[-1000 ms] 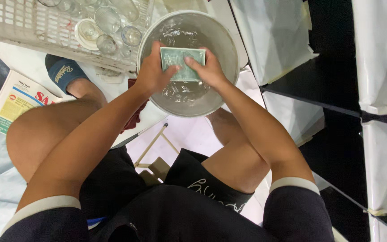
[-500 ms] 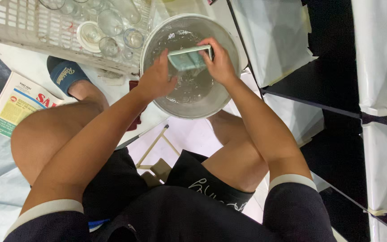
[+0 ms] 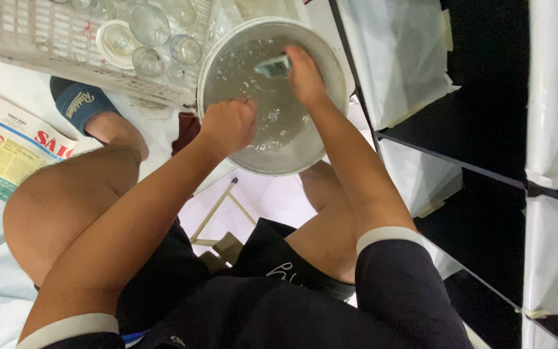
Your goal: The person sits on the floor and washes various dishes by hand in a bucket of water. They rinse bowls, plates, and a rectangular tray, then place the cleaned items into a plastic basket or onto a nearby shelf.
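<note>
Head view showed the right hand (image 3: 305, 74) gripping a small greenish sponge-like pad (image 3: 274, 66) at the far side of a round metal basin (image 3: 330, 129) of water, its fingers closed around it, probably to keep it dipped. Nearer the body, the left hand (image 3: 228, 124) was curled into a loose fist over the basin's near rim, seemingly steadying it. Left of both hands, a white plastic crate (image 3: 27, 45) held clear glasses (image 3: 148, 24).

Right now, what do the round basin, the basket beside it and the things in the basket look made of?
Basin: looks like dull grey metal, with a soft sheen; coated plastic is possible. Basket: white moulded plastic, with a slotted lattice wall. Glasses: clear glass, see-through with bright rims.
</note>
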